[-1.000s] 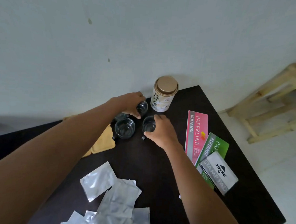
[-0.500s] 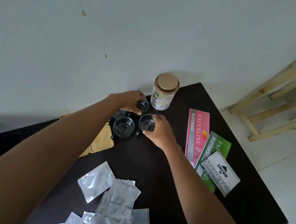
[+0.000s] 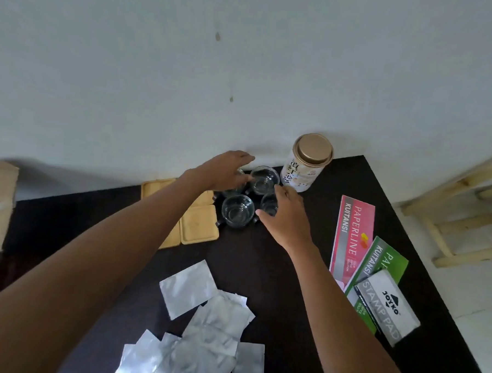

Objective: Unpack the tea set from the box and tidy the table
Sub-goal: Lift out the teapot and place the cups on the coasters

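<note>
The left hand [image 3: 225,171] seemingly holds a small clear glass cup [image 3: 264,180]; the right hand [image 3: 287,217] grips another glass cup [image 3: 268,206] on the dark table [image 3: 264,258].

A plain room in a home or small office: a dark table [image 3: 278,262] against a bare white wall [image 3: 160,67], with receipt books [image 3: 353,234] and a stamp pad box [image 3: 386,305] right of the hands, a wooden stool [image 3: 460,214] beyond.
</note>
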